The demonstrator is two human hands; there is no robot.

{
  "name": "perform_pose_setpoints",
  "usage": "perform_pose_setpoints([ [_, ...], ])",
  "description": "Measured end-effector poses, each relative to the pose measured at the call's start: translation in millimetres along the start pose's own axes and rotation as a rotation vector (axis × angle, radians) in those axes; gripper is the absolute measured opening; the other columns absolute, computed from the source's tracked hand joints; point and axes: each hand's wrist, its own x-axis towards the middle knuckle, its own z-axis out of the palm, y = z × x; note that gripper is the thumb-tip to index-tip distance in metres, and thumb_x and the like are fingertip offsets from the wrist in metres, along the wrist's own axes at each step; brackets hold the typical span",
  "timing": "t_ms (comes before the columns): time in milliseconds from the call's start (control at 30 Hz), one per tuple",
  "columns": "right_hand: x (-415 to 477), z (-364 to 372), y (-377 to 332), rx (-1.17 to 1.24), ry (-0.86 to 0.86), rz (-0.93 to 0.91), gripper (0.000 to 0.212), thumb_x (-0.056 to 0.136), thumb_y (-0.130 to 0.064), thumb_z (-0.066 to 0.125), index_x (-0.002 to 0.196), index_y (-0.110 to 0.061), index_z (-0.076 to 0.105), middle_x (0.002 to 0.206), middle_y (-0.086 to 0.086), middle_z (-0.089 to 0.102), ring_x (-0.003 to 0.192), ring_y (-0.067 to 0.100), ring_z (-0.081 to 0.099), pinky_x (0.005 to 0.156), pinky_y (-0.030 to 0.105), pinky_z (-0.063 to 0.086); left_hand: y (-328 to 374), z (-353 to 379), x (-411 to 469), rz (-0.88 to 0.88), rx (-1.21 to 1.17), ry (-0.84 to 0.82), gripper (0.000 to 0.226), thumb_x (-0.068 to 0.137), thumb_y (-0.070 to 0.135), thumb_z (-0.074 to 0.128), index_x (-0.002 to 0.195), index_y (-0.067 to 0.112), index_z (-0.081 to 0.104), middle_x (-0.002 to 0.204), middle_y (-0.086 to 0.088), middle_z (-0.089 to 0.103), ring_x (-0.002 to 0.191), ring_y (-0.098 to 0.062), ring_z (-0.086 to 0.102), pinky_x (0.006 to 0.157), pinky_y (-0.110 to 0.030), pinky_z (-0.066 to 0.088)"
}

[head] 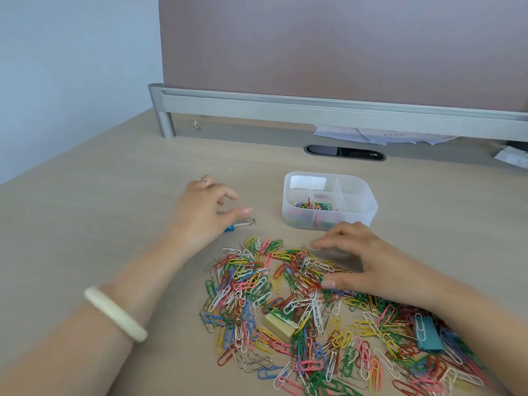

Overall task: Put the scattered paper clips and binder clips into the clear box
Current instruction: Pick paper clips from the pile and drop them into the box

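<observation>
A big heap of coloured paper clips covers the desk in front of me. Behind it stands the clear box, divided into compartments, with some clips in its left part. A blue binder clip with silver handles lies left of the box, partly under my left hand, whose fingers are spread just above it. My right hand rests on the heap's far edge, fingers apart and pressed on the clips. A yellow binder clip and a teal binder clip lie in the heap.
A desk divider with a metal rail stands at the back, with papers under it. A cable slot sits behind the box. One small clip lies by the rail's post. The wooden desk stretches to the left.
</observation>
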Motion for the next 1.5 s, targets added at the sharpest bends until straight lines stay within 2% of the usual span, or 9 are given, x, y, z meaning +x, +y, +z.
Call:
perform_pose_setpoints([
  [133,2.6,-1.1,-7.2,-0.136,-0.154,0.051,0.089,0.058,-0.063,0.068,0.135,-0.041,0.03,0.113,-0.018,0.033,0.113,0.001,0.026,0.097,0.015,0.027,27.1,-27.4,-20.1,0.093,0.054,-0.797,0.087,0.051,0.062,0.071,0.129,0.043,0.037,0.114,0.02,0.033,0.09,0.01,0.038,0.08,-0.007,0.029],
  [200,5.4,0.4,-10.7,-0.19,-0.157,0.044,0.09,0.06,-0.062,0.068,0.137,-0.035,0.03,0.113,-0.011,0.034,0.111,0.005,0.027,0.098,0.02,0.029,30.1,-23.7,-26.3,0.126,0.156,-0.888,0.096,0.055,0.056,0.076,0.135,0.045,0.023,0.123,0.019,0.021,0.099,0.004,0.032,0.087,-0.013,0.028],
  [333,13.4,3.1,-14.7,-0.161,-0.107,0.003,0.075,0.068,-0.059,0.066,0.132,-0.032,0.039,0.109,-0.007,0.04,0.104,0.005,0.037,0.093,0.022,0.035,38.0,-6.3,-23.4,0.193,0.154,-0.821,0.085,0.064,0.052,0.072,0.136,0.037,0.029,0.126,0.014,0.025,0.088,0.003,0.032,0.075,-0.01,0.031],
  [467,19.6,-1.1,-18.1,-0.147,-0.1,-0.041,0.059,0.073,-0.053,0.064,0.128,-0.041,0.045,0.102,-0.009,0.046,0.082,-0.011,0.042,0.07,0.012,0.035,46.0,6.6,-14.2,0.288,0.071,-0.747,0.062,0.071,0.045,0.07,0.125,0.031,0.045,0.101,0.013,0.035,0.076,0.015,0.038,0.064,-0.004,0.03],
  [733,15.0,1.3,-14.6,-0.19,0.004,-0.012,0.04,0.08,-0.043,0.062,0.117,-0.03,0.056,0.104,-0.01,0.055,0.084,0.0,0.046,0.078,0.021,0.039,47.0,22.4,-16.7,0.355,-0.005,-0.567,0.026,0.075,0.031,0.068,0.1,0.029,0.06,0.082,0.022,0.041,0.076,0.018,0.042,0.062,-0.003,0.029],
  [1067,13.4,3.1,-13.8,-0.172,0.094,-0.035,0.024,0.081,-0.034,0.062,0.102,-0.023,0.067,0.095,-0.006,0.065,0.072,-0.002,0.043,0.066,0.012,0.035,46.8,33.6,-29.9,0.35,-0.026,-0.417,0.041,0.068,0.056,0.04,0.099,0.036,0.058,0.089,0.025,0.044,0.077,0.001,0.048,0.072,-0.032,0.047],
  [1200,11.2,0.8,-10.4,-0.035,0.112,0.023,0.013,0.079,-0.026,0.067,0.091,-0.021,0.07,0.07,-0.022,0.057,0.063,-0.01,0.05,0.057,0.01,0.037,48.7,33.0,-30.1,0.35,-0.047,-0.404,0.033,0.071,0.052,0.042,0.096,0.037,0.059,0.087,0.026,0.048,0.081,0.0,0.052,0.072,-0.03,0.047],
  [1400,6.5,-4.2,-9.7,0.213,0.111,0.126,0.006,0.08,-0.02,0.068,0.076,-0.022,0.066,0.061,-0.003,0.061,0.047,0.005,0.063,0.048,0.013,0.041,48.9,32.0,-29.7,0.355,-0.107,-0.364,0.016,0.078,0.034,0.06,0.093,0.032,0.066,0.084,0.029,0.052,0.081,0.003,0.054,0.073,-0.024,0.046],
  [1500,7.6,-8.6,-10.3,0.299,0.129,0.172,0.006,0.079,-0.018,0.068,0.078,-0.013,0.067,0.066,0.004,0.062,0.05,0.014,0.067,0.053,0.02,0.047,45.9,33.4,-29.0,0.331,-0.15,-0.342,0.025,0.075,0.047,0.053,0.094,0.035,0.065,0.081,0.034,0.053,0.082,0.006,0.055,0.073,-0.017,0.044],
])
